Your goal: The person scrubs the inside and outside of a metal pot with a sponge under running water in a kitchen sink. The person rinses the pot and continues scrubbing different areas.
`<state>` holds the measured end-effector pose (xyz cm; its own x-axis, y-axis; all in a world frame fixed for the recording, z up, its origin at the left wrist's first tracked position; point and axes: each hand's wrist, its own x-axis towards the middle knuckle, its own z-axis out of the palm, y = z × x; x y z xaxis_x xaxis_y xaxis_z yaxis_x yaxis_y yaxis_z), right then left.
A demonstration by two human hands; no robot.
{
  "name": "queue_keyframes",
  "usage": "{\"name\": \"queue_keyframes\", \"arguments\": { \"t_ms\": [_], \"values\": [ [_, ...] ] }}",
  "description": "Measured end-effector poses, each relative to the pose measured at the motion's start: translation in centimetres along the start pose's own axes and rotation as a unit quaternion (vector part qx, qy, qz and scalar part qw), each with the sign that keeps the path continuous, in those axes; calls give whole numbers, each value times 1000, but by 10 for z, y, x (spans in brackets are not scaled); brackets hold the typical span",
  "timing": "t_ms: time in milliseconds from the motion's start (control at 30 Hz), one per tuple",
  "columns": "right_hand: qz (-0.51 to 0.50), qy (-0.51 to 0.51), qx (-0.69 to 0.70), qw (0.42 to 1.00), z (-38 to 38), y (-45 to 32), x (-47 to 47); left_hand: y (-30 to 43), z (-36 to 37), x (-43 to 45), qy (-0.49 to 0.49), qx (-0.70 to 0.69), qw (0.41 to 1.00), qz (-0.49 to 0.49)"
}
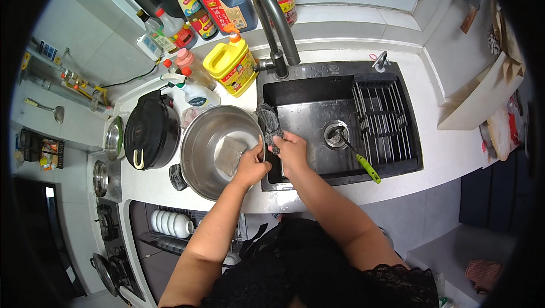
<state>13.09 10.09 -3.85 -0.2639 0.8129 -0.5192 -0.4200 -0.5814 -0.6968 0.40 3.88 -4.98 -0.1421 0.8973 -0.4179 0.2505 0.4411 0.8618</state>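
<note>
A wide stainless-steel pot stands on the white counter to the left of the sink. My left hand grips its right rim, with the thumb over the edge. In the bottom of the pot lies a flat greyish square, perhaps a cloth or pad. Just right of the rim, my right hand pinches a dark grey scouring pad. Another dark grey fibrous piece is above it on the sink's left edge; whether the two are joined I cannot tell.
The black sink holds a drying rack and a green-handled tool leaning by the drain. A faucet arches behind. Left of the pot are a black lidded cooker and a dark pad; behind it, a yellow detergent jug.
</note>
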Motion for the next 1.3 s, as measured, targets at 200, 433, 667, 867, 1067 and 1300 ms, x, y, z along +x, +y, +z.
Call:
{"name": "queue_keyframes", "arguments": {
  "t_ms": [200, 433, 667, 867, 1067, 1300],
  "values": [
    [-152, 87, -98, 980, -13, -11, 12, -9, 0, 2, 14, -4, 1000, 16],
    [-503, -23, -506, 700, -8, -25, -4, -1, 0, -1, 3, -16, 1000, 10],
    [-510, -40, -594, 621, 5, -25, 2, 2, 0, -3, -5, -18, 1000, 24],
    [-534, -2, -572, 623, 14, -29, 3, -20, 0, 7, 20, 50, 998, 32],
    [-510, -6, -606, 610, 27, -58, 30, 19, -6, -12, 1, 150, 989, 10],
    [-421, -88, -547, 718, -12, -74, 42, 15, -10, -14, 6, 168, 985, 27]
  ]
}}
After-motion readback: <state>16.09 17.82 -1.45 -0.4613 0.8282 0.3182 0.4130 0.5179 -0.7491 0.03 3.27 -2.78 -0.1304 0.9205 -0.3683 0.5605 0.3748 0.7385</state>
